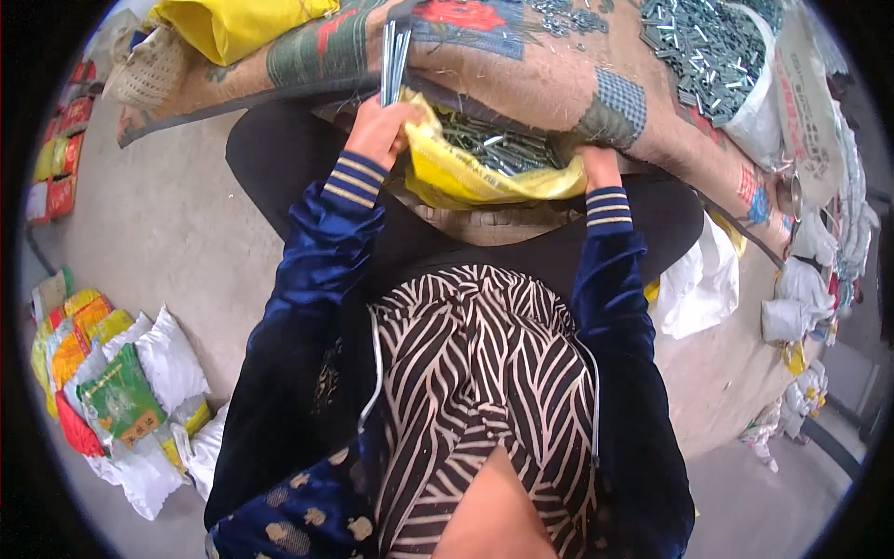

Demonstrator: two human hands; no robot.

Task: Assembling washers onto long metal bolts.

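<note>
A yellow woven bag (452, 175) hangs between my knees at the near edge of the cloth-covered work surface (531, 84). Inside its mouth lie many slim, silvery metal rods (503, 149). My left hand (375, 129) is closed round a small upright bundle of metal rods (395, 63), right against the bag's left rim; whether it also pinches the rim is hard to see. At the bag's right end, my right hand (601, 169) is closed on the rim, its fingertips partly hidden by the bag and the surface's edge.
A white sack (759, 107) at the far right holds a heap of short metal tubes (703, 56). Small metal rings (563, 17) lie on the patched cloth. Another yellow bag (237, 26) sits far left. Filled packages (121, 391) are piled on the floor at left; a white plastic bag (698, 284) stands right.
</note>
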